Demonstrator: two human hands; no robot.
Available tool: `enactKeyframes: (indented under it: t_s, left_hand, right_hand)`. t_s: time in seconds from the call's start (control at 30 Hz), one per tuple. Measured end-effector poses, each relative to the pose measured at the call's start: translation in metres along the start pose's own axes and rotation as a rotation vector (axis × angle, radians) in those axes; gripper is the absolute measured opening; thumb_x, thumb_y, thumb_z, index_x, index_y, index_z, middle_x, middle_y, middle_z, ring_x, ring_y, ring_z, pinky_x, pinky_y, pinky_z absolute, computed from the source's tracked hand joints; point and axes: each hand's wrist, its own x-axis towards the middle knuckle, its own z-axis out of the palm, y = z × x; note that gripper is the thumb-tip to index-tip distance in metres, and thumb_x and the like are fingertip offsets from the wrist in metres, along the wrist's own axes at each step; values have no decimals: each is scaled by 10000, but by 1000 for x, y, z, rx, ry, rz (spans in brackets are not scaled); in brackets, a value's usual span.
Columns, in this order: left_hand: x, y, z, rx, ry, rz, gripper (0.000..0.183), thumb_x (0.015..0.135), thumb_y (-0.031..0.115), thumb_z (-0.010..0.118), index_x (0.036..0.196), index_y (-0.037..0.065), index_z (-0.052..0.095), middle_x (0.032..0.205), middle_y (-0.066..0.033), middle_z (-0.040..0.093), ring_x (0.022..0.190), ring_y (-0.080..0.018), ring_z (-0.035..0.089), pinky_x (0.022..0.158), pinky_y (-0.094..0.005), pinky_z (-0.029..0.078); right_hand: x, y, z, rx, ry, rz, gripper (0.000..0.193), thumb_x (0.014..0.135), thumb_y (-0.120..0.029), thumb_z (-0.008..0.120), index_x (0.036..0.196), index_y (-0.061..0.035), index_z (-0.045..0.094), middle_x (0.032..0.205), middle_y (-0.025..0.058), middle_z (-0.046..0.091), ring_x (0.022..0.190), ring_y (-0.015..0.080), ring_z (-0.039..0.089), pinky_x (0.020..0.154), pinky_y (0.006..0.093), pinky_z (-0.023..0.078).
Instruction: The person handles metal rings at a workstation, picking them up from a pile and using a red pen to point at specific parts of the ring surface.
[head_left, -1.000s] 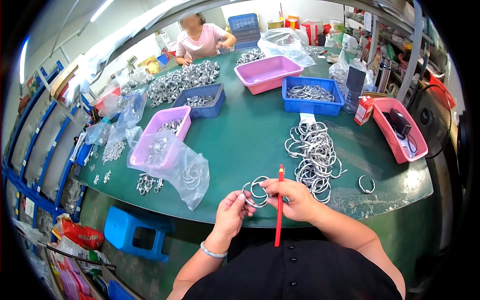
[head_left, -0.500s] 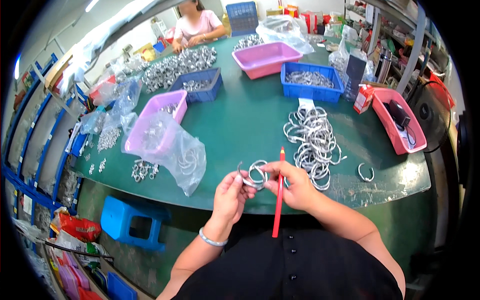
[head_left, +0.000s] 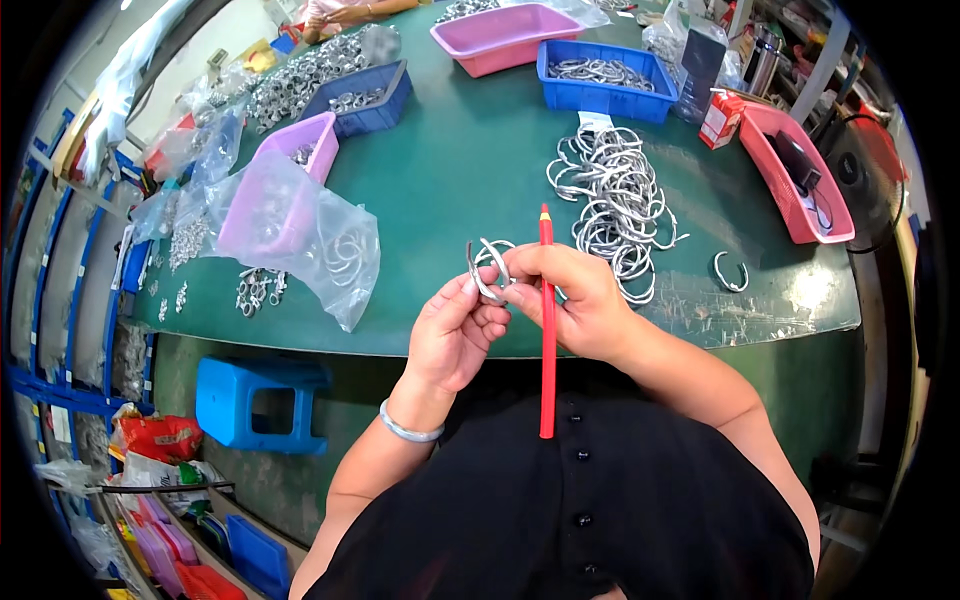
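Observation:
Over the near edge of the table, my left hand pinches silver open metal rings between thumb and fingers. My right hand meets it from the other side, its thumb and forefinger at the same rings. A red pencil also sits in my right hand, upright, with its sharpened end up. Just beyond that hand lies a loose heap of similar open rings. One single ring rests apart on the right. How many rings are in my fingers I cannot tell exactly.
Around the green table stand a blue bin of rings, pink bins, and a dark blue bin. A plastic bag covers part of a lilac bin. A co-worker's hands show at the far side. A blue stool stands below left.
The view has tilted downward, so the table sits higher in the picture. The rings between my hands have turned and my fingers have shifted on them. The pencil stays in my right hand.

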Motion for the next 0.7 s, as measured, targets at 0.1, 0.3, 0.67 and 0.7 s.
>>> enactKeyframes:
  t_s: [0.1, 0.3, 0.67, 0.7]
  left_hand:
    - [0, -1, -1, -16, -36, -23, 254, 928, 164, 375, 1059, -4, 514, 863, -84, 613, 706, -149, 614, 625, -254, 515]
    - [0, -1, 4, 30, -15, -41, 258, 925, 154, 376, 1064, -23, 502, 859, -81, 608, 690, -141, 609, 615, -234, 519]
    - [0, -5, 1, 88, -9, -9, 257, 913, 134, 410, 1102, -15, 499, 831, -59, 606, 683, -127, 588, 616, -229, 504]
    - [0, -5, 2, 114, -1, 3, 257, 910, 134, 418, 1106, -12, 501, 828, -53, 607, 682, -123, 585, 617, -229, 498]
  right_hand:
    - [2, -2, 2, -18, 9, -29, 149, 733, -54, 626, 861, -54, 548, 749, 74, 579, 658, 246, 558, 558, 313, 442]
    - [2, -1, -2, -50, -49, -46, 188, 731, -46, 641, 907, -29, 577, 886, 94, 617, 726, 225, 591, 616, 291, 471]
    - [1, -2, -4, -136, -69, -164, 166, 710, -42, 642, 859, -36, 569, 899, 113, 611, 727, 258, 594, 608, 313, 475]
    - [1, -2, -5, -136, -70, -163, 166, 710, -42, 642, 859, -36, 569, 899, 113, 611, 727, 258, 594, 608, 313, 475]
